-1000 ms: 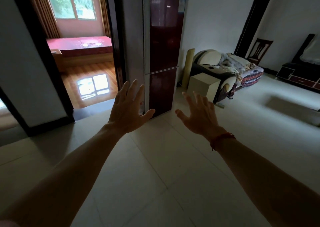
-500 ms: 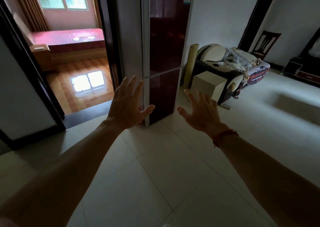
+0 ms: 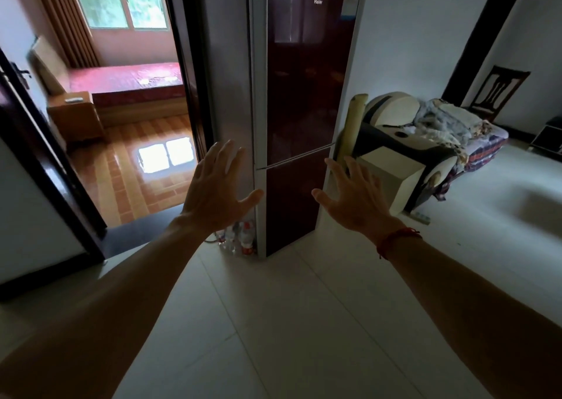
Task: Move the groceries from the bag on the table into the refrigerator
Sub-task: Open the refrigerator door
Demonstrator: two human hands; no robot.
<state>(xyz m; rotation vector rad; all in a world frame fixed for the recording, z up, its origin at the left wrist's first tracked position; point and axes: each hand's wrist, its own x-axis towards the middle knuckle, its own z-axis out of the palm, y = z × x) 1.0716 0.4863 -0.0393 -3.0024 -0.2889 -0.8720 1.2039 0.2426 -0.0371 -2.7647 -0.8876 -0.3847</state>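
Hands stretch forward empty: left hand (image 3: 217, 191) and right hand (image 3: 354, 199), fingers straight and spread, hold nothing and are apart. The refrigerator (image 3: 304, 79) stands just ahead on the floor, both dark red doors closed; bag, groceries and counter are out of view. Opening the upper door fully first, by its free edge, would likely serve best.

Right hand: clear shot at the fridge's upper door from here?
Probably yes. The right hand is open and empty, raised before the refrigerator, with nothing between it and the upper door. Whether it is close enough yet is unclear.
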